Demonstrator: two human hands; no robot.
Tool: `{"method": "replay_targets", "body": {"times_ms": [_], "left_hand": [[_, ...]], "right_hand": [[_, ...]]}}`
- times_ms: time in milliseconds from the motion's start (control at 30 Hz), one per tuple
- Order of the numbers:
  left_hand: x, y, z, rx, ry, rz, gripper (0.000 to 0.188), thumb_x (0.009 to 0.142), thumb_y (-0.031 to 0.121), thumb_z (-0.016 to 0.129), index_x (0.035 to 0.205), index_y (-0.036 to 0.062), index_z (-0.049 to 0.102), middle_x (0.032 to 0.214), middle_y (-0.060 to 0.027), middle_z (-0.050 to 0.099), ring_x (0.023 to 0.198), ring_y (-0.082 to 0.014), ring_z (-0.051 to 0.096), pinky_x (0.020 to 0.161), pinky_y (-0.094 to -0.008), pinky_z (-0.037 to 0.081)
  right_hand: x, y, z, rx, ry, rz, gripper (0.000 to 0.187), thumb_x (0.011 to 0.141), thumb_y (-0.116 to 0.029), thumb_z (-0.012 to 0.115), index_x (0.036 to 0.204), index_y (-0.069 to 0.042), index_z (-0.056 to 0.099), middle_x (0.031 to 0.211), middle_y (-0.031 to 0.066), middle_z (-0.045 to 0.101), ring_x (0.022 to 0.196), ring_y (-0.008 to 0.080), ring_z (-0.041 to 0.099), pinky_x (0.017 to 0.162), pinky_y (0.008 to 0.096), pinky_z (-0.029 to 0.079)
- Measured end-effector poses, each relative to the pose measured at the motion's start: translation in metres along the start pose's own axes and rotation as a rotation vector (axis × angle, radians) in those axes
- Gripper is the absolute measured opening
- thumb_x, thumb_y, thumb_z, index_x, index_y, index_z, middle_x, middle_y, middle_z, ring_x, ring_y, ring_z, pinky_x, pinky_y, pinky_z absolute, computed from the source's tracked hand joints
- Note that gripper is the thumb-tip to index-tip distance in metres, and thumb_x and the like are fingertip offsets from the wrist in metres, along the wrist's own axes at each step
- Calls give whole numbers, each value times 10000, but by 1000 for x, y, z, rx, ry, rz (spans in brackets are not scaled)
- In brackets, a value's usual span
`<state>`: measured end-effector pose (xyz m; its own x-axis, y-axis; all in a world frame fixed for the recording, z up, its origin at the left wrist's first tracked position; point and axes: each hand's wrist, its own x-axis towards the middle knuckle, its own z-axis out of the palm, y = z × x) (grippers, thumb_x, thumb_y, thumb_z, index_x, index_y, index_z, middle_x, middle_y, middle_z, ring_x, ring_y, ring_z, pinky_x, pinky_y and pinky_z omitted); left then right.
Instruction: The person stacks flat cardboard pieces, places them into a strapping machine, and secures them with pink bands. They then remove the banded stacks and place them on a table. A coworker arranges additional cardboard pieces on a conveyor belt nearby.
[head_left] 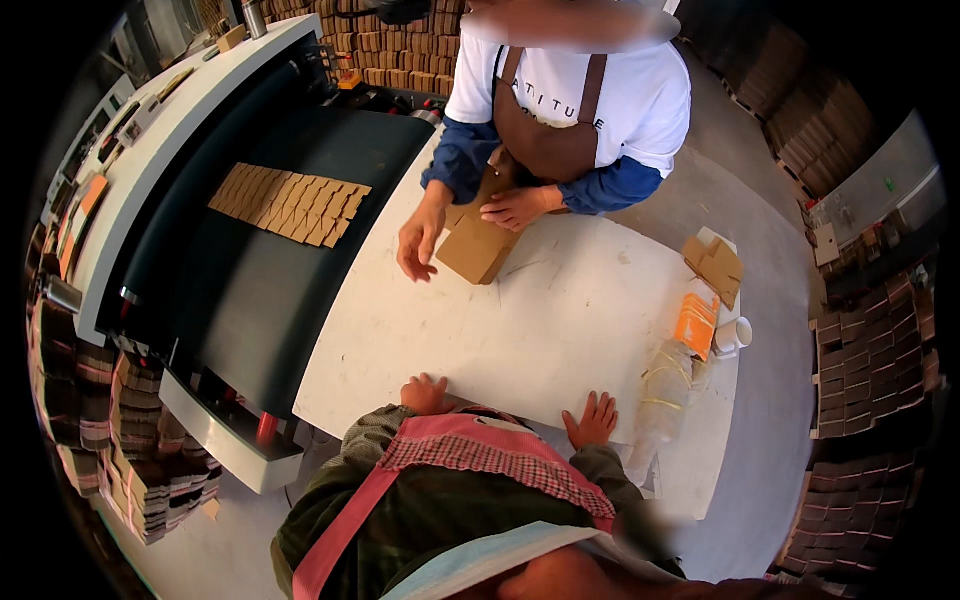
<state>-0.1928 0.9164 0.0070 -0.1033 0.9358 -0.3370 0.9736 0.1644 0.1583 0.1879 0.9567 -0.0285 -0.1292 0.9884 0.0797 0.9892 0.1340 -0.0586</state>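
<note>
Here, a worker's bare left hand (425, 394) and splayed bare right hand (593, 420) rest at the near edge of a scuffed white table (470, 340), both apparently gripping nothing, while a brown rectangular cardboard block (474, 252) lies toward the far side under a co-worker's hand (515, 208); palms held flat, well clear of the dark smooth conveyor belt (250, 300), would seem soundest

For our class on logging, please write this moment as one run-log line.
left hand: on white table | right hand: on white table | co-worker's hand: at brown box | dark belt: cardboard pieces
</note>
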Motion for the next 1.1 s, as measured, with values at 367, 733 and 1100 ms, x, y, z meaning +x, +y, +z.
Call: {"method": "replay_targets", "body": {"times_ms": [367, 733, 1100], "left_hand": [[-1, 2, -7, -18, 27, 60, 569, 688, 549, 656, 1095, 156, 593, 997, -188, 542, 880, -352, 571, 625, -434, 499], [36, 0, 89, -41, 210, -140, 213, 792, 289, 530, 900, 170, 670, 942, -164, 572, 836, -325, 590, 550, -438, 490], [12, -5, 62, -5, 300, 32, 149, 760, 234, 547, 851, 178, 650, 892, -123, 554, 800, -290, 588, 504, -406, 504]], "right_hand": [[7, 5, 1, 24, 47, -18, 793, 807, -575, 539, 1366, -50, 335, 1419, 248, 270, 1320, 430, 214, 1046, 573, 167], [-4, 21, 30, -199, 249, -91, 827, 829, -685, 392, 1403, -95, 315, 1410, 209, 332, 1291, 426, 305, 998, 569, 305], [25, 60, 126, -169, 516, -241, 853, 790, -651, 472, 1391, -67, 314, 1432, 224, 283, 1338, 402, 223, 1050, 568, 188]]}}
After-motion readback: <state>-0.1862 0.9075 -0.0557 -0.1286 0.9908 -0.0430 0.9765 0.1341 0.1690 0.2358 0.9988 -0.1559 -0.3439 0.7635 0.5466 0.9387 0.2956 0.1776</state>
